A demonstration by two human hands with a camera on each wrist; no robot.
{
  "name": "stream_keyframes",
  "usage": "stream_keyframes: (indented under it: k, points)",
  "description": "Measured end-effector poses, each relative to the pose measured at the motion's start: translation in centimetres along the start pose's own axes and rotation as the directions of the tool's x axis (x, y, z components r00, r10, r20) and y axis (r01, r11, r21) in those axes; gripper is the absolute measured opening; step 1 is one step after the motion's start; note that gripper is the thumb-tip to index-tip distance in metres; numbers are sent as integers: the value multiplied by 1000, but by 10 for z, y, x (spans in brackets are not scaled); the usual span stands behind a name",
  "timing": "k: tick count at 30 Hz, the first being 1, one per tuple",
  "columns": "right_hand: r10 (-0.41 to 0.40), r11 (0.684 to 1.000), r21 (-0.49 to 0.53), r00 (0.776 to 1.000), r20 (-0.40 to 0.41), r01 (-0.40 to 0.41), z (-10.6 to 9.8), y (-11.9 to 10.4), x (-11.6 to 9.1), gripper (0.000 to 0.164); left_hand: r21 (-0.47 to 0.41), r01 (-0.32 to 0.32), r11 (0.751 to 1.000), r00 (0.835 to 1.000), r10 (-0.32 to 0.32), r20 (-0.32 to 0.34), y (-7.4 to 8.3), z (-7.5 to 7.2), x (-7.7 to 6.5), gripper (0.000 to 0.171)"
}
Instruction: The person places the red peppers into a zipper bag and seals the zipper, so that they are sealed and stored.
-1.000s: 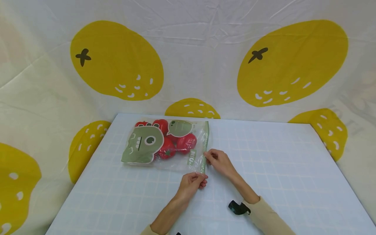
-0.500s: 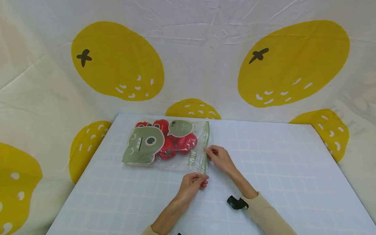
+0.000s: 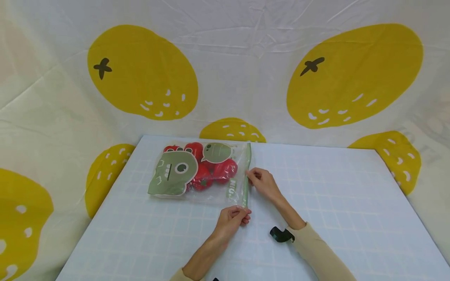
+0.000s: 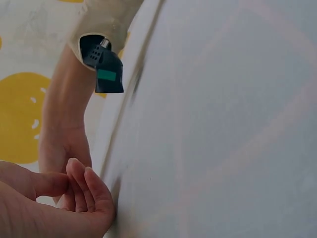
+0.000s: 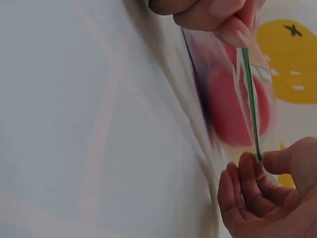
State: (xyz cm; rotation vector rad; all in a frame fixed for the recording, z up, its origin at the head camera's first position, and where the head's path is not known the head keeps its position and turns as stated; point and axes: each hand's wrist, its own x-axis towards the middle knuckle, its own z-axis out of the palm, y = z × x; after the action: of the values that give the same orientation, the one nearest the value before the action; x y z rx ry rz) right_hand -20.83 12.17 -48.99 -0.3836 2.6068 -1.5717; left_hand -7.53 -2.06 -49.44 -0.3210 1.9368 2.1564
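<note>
A clear zip bag (image 3: 172, 171) with a green dinosaur print lies flat on the table's far left part. Inside it are several red vegetables (image 3: 225, 170); tomatoes or peppers, I cannot tell which. My left hand (image 3: 230, 221) pinches the near corner of the bag's green-edged mouth. Partway up that same green edge (image 5: 251, 99), my right hand (image 3: 264, 184) pinches the strip between thumb and fingers. In the right wrist view the strip runs taut between both hands. The left wrist view shows my left hand (image 4: 74, 203) close up, with the bag itself hidden.
A white cloth with a pale grid covers the table (image 3: 334, 203). Behind it hangs a white curtain (image 3: 242, 78) printed with yellow fruit. A black wrist camera (image 3: 281, 234) sticks out from my right sleeve (image 3: 316, 249).
My right hand has slid along the green edge, away from me and away from my left hand. The left hand stays at the near corner.
</note>
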Motion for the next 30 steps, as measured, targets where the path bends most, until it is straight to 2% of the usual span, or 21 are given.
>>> stream_keyframes:
  k: [16,30]
  points:
    - [25,1000,1,999,-26,-25,0,-2,17,28,-33,-19,999,1000,20,8,3,0,-3,21]
    - [24,1000,9,998,-51,-23,-1,-3,31,30,-23,-20,1000,1000,20,5,4,0,-3,20]
